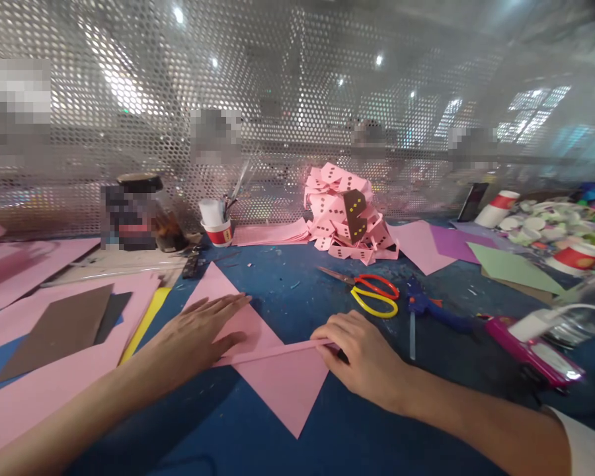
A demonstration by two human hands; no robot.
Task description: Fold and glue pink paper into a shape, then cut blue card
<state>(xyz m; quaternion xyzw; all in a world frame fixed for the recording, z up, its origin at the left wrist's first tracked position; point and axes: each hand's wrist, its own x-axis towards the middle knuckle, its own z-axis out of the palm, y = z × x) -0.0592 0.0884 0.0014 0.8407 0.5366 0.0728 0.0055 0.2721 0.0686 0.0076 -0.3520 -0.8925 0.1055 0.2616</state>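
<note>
On your far L, pink sheets (62, 263) overlap on the blue tabletop (272, 281), w/ a brown card (59, 324) on top and a yellow edge (146, 324) poking out beside it. Behind: dark-lidded jar (166, 221), partly pixelated. Your L hand (203, 327) is flat, palm down, fingers extended on the pink paper (292, 396), which lies cornerwise right in front of you. Back near the mesh: red/white cup (218, 233) w/ tools. A narrow strip (277, 351) crosses the paper; can't tell if it's a fold or a separate pc. Behind, a pile (327, 198) of dotted pink pcs. Your R hand (354, 347) is curled, pinching the strip's R end. Beyond it, scissors (371, 311), then a blue glue gun (431, 306). Far R: green sheet (515, 264), magenta device (530, 350), tipped cup (575, 256), heap of pale bits (545, 221). Perforated metal mesh (297, 79) spans the back, full width, w/ bright lights showing; tabletop's scuffed, w/ small scraps.
</note>
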